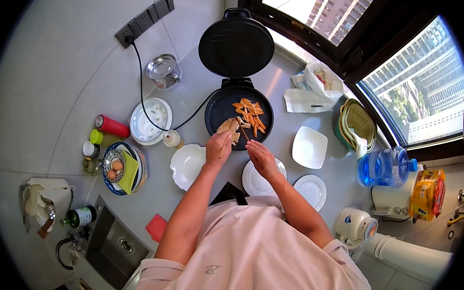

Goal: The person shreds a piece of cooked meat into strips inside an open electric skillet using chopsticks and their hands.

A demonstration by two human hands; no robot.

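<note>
A person in a pale pink shirt (248, 254) works with both hands over a round black griddle (217, 106), set toward the far corner of the gray surface (281, 125), its lid (236, 47) raised. A flat, browned piece of food (228, 126) lies at the near left of the cooking plate, beside a loose pile of orange strips (251, 112) at its right.

The left hand (218, 148) is at the griddle's near rim, fingers drawn together by the browned piece; whether they grip it or something else cannot be told. The right hand (262, 158), just beside, pinches a thin brown stick (244, 133) that slants to the food.

Toward the surface's near edge, a scalloped white bowl (186, 167) sits left of the hands; a white plate (255, 180) lies partly beneath the right forearm, with a smaller plate (310, 192) and a square white bowl (310, 147) to its right. Near the surface's left edge are floral plates (151, 120) and a bowl holding brown eggs (117, 165). A white plastic bag (313, 88) rests toward the far right edge, by stacked baskets (357, 118).
</note>
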